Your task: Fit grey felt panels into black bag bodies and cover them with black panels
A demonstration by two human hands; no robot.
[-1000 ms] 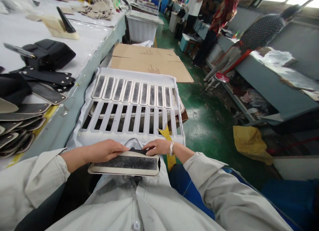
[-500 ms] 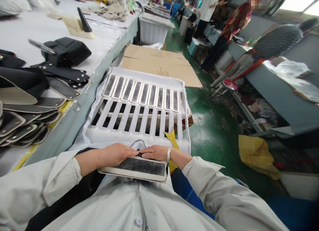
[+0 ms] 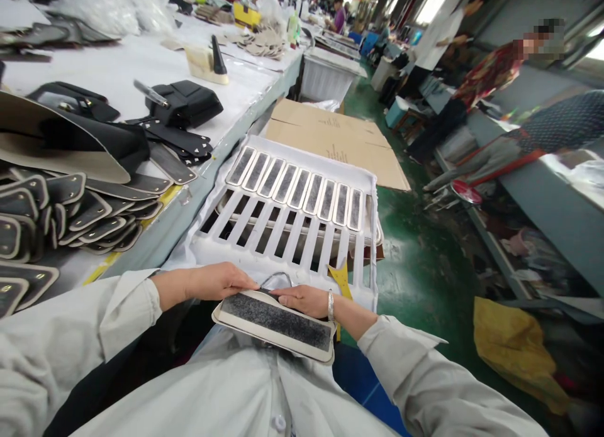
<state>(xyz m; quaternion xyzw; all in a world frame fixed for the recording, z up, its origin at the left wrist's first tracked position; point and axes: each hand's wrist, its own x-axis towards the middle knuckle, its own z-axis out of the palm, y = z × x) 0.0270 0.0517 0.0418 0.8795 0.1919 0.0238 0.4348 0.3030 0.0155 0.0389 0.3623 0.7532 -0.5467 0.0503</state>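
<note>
A cream-edged rectangular pad with a dark felt middle (image 3: pixel 276 320) lies across my lap. My left hand (image 3: pixel 214 281) rests flat on its far left edge, fingers stretched out together. My right hand (image 3: pixel 304 300), with a silver bracelet at the wrist, lies flat on its far right part, fingers pointing left. The fingertips of both hands nearly meet over a small dark piece and a thin wire loop (image 3: pixel 278 278) at the pad's far edge. Just beyond my hands stands a white slatted rack (image 3: pixel 287 226) with several similar pads in a row.
On my left runs a long worktable (image 3: pixel 141 66) with stacked dark leather pieces (image 3: pixel 70 204) and a black bag (image 3: pixel 186 104). Flat cardboard (image 3: pixel 330 138) lies beyond the rack. A yellow bag (image 3: pixel 516 349) sits on the green floor at right. Other people work in the background.
My view has swung left and up, so the pad now looks tilted. Both hands have stayed pressed on the pad's far edge, barely shifting.
</note>
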